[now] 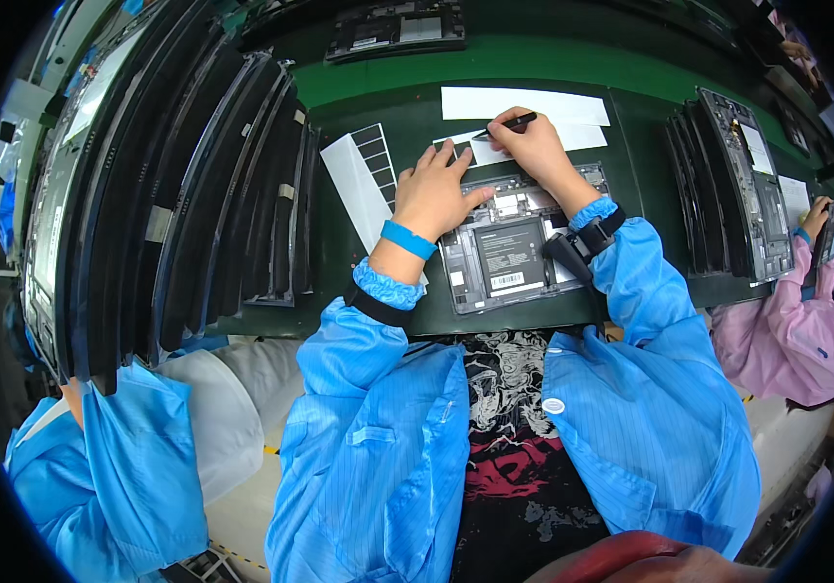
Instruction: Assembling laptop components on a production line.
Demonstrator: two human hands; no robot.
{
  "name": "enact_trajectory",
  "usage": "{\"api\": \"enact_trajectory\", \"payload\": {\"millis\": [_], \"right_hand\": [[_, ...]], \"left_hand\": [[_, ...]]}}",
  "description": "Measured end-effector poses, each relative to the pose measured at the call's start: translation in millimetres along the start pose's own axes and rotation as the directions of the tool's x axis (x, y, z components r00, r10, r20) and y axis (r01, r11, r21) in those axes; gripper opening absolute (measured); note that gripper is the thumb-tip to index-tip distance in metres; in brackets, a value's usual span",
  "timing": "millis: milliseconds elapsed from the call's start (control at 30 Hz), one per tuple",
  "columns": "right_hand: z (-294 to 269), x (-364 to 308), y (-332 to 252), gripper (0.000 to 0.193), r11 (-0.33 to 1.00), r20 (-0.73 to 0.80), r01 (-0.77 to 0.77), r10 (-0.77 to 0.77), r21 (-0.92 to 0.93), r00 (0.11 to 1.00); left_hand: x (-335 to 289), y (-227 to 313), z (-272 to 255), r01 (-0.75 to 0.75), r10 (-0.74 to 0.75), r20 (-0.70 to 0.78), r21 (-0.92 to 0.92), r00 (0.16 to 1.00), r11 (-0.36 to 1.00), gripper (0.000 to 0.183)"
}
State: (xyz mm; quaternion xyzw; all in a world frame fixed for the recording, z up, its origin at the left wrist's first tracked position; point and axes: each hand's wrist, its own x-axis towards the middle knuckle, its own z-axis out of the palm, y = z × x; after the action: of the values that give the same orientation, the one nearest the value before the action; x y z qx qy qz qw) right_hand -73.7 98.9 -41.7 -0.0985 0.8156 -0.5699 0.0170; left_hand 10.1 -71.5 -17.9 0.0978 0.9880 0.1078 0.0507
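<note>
My left hand (432, 199) is open, fingers spread, its fingertips over a white strip carrying black rectangles (454, 154). Its thumb reaches over the upper edge of an opened tablet-like device (461, 277), whose battery (510, 255) and inner parts show. Pinched in my right hand (534, 151) is a slim black pointed tool (516, 123); whether it is a pen or tweezers is unclear. The tool's tip meets the white strip (500, 143) beside my left fingers. My right wrist and its black band cover the device's right side.
At left stands a tall row of black device housings (193, 194); another stack (718, 194) stands at right. White strips (524, 102) and a sheet with black rectangles (373, 155) lie on the green table (378, 92). A person in blue (111, 466) and one in pink (786, 330) sit alongside.
</note>
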Motion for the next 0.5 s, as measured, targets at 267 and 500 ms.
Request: {"api": "enact_trajectory", "payload": {"millis": [267,500], "right_hand": [[-1.4,-1.3,-2.2,0.02,0.972,0.048,-0.086,0.078,0.217,0.996],[5.6,-3.6,-4.3,0.015,0.99,0.013,-0.041,0.04,0.132,0.999]], "left_hand": [[-1.8,0.4,1.0,0.006,-0.006,-0.017,0.01,1.0,1.0,0.071],[-2.1,-2.6,2.1,-0.011,0.011,-0.042,-0.01,0.999,1.0,0.07]]}}
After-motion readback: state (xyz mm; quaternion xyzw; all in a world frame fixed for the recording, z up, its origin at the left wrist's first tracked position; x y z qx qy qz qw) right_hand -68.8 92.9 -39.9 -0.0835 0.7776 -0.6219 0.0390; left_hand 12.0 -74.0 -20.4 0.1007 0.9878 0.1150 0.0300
